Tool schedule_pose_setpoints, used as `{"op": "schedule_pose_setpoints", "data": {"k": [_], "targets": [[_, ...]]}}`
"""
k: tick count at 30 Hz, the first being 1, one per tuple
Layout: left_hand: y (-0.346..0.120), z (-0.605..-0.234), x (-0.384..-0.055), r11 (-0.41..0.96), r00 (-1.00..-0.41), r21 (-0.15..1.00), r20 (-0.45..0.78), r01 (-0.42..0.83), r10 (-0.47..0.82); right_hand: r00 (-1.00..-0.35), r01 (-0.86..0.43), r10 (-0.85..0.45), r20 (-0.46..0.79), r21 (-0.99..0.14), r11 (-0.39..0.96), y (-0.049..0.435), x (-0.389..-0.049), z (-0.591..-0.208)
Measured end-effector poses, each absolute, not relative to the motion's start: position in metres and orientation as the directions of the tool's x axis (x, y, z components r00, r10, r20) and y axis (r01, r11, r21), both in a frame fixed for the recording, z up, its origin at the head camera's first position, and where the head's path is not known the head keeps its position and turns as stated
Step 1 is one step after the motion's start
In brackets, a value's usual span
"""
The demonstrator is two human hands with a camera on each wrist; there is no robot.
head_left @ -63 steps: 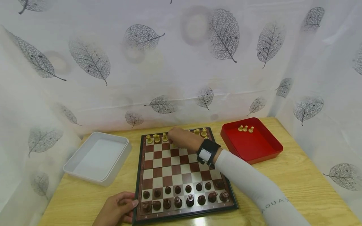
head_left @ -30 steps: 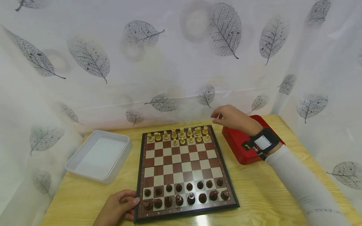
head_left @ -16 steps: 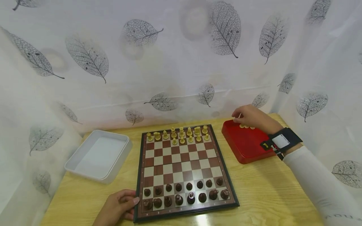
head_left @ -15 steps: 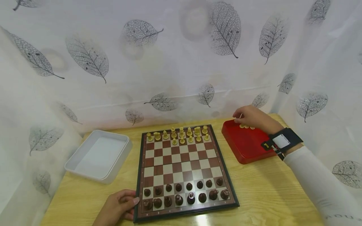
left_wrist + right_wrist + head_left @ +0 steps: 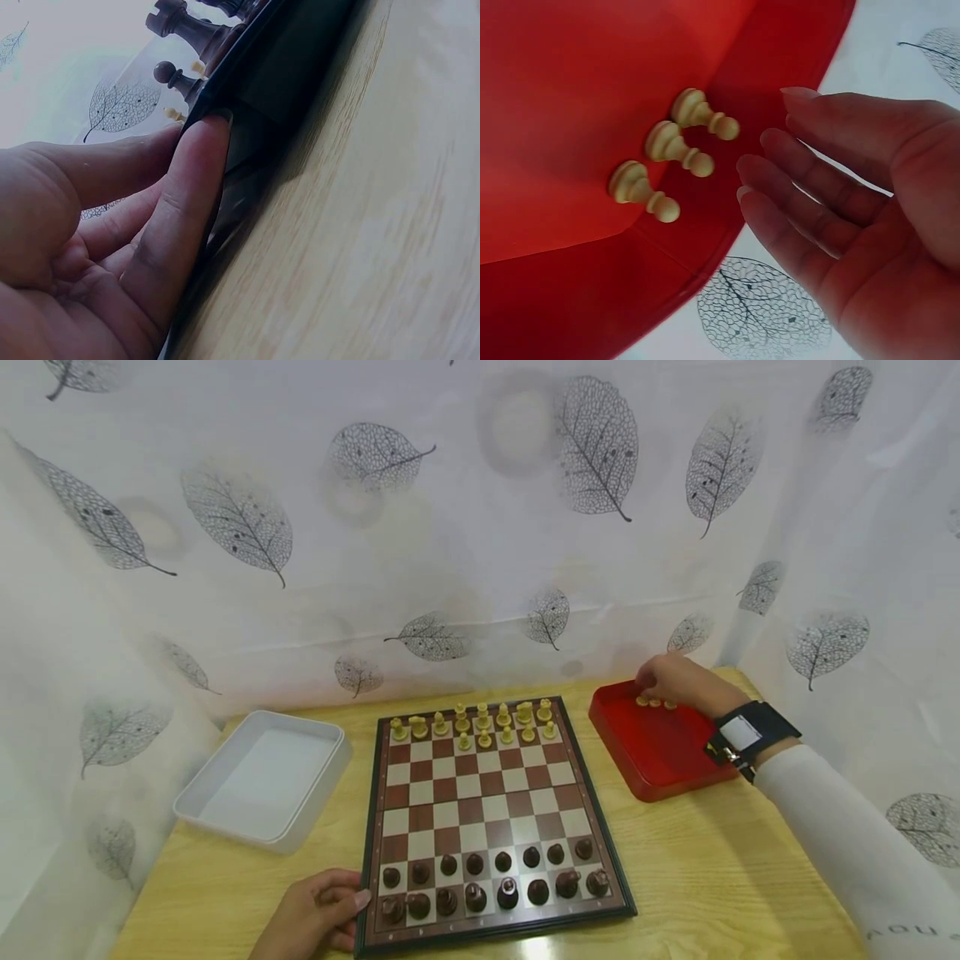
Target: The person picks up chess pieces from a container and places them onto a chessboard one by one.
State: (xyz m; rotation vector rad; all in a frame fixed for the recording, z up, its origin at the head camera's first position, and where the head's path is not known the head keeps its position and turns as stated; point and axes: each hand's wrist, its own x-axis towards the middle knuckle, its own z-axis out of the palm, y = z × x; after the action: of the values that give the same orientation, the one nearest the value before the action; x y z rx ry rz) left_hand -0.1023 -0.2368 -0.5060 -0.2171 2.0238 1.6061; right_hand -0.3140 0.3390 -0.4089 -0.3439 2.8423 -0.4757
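Observation:
My left hand holds the near left edge of the chessboard, its thumb against the dark rim; the left wrist view shows the digits close on that edge. My right hand reaches into the far side of the red tray. Three cream pawns lie there on their sides in a row. In the right wrist view the fingers are extended just beside the pawns' heads, with nothing between them and the thumb. Cream pieces stand along the board's far side, several pawns in front. Dark pieces fill two near rows.
A white tray sits left of the board on the wooden table. Leaf-patterned sheeting hangs behind and along both sides. The red tray's raised walls surround the pawns.
My right hand has left the far row of the board, crossed right to the red tray and dipped down beside the pawns. My left hand has stayed at the board's edge.

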Motion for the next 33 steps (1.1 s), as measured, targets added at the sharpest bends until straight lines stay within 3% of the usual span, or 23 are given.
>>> {"op": "schedule_pose_setpoints", "data": {"k": [9, 16, 21, 33], "targets": [[-0.237, -0.504, -0.103, 0.269, -0.829, 0.841, -0.524, -0.469, 0.194, -0.938, -0.193, -0.264, -0.224, -0.294, 0.936, 0.338, -0.318, -0.418], [-0.237, -0.504, -0.103, 0.281, -0.832, 0.841, -0.521, -0.463, 0.188, -0.936, -0.294, -0.322, -0.142, -0.185, 0.938, 0.336, -0.321, -0.426], [-0.237, -0.505, -0.102, 0.287, -0.835, 0.843, -0.516, -0.455, 0.19, -0.937, -0.3, -0.319, -0.143, -0.143, 0.943, 0.332, -0.321, -0.427], [-0.238, -0.508, -0.101, 0.28, -0.839, 0.847, -0.51, -0.451, 0.191, -0.932, -0.288, -0.309, -0.19, -0.128, 0.949, 0.331, -0.326, -0.435]]}}
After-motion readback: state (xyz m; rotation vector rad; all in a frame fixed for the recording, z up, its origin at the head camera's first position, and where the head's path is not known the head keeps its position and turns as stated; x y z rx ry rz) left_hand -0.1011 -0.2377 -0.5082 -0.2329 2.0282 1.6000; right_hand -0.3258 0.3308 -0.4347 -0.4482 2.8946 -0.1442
